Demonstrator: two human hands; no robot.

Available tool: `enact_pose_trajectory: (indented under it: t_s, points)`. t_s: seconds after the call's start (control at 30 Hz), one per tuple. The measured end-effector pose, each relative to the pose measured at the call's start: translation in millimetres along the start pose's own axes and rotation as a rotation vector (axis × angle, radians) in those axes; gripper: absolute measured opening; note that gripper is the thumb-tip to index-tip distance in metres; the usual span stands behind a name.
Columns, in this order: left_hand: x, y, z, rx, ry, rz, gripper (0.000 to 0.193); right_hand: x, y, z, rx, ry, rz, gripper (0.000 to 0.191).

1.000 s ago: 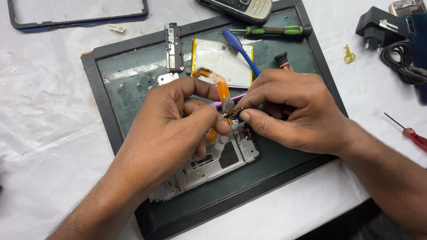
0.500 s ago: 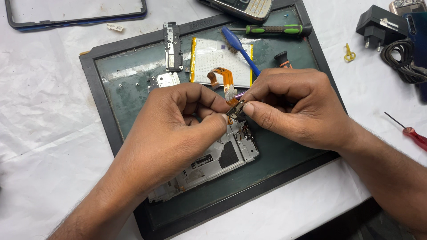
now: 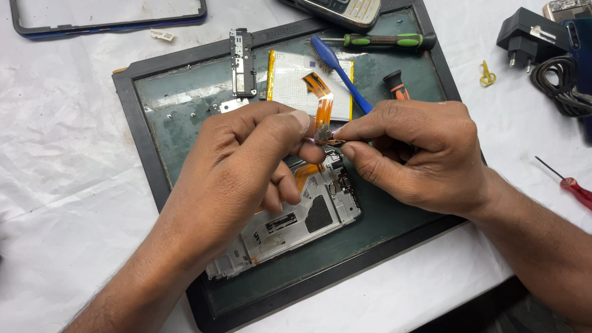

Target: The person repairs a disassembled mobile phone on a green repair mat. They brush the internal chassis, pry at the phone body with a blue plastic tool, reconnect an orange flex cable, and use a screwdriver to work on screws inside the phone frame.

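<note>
Since half a second ago both hands have lifted the small part slightly and the orange ribbon now stands up more plainly behind the fingertips. Nearest the camera, the opened silver phone frame with its bare metal shields [image 3: 296,225] lies on the dark green rectangular work mat [image 3: 185,105], partly under the left wrist. Above it the left hand [image 3: 240,166] and right hand [image 3: 413,154] meet, each grip pinched shut, thumb against forefinger, on the tiny metallic component [image 3: 323,134] at the end of the orange flat flex cable [image 3: 322,105]; a thin tool may sit in the right grip, but I cannot tell. The step looks like freeing or seating this connector; the next move probably calls for a gentle, steady pull without creasing the ribbon. Beyond lie the white flat battery pack [image 3: 296,80], the blue plastic pry tool [image 3: 336,65], the green-handled screwdriver [image 3: 382,41], and the white cloth-covered desk [image 3: 61,154].
</note>
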State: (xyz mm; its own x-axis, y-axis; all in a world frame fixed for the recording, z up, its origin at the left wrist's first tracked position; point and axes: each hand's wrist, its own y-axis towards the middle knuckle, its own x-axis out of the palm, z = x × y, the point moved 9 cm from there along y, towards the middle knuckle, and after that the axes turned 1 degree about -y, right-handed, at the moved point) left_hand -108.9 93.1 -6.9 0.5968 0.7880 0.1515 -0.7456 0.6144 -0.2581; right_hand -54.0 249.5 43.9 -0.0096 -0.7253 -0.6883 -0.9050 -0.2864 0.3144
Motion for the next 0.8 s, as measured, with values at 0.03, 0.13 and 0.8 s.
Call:
enact_pose_trajectory:
  t_s: [0.03, 0.13, 0.8]
  points:
    - [0, 0, -1, -0.009, 0.002, 0.0, 0.04, 0, -1, 1, 0.013, 0.003, 0.001, 0.015]
    - [1, -1, 0, -0.003, 0.036, -0.006, 0.035, -1, -3, 3, 0.056, 0.03, 0.001, 0.015]
    - [10, -2, -4, -0.032, 0.213, -0.038, 0.018, 13, -13, 38, 0.402, 0.413, -0.103, 0.02]
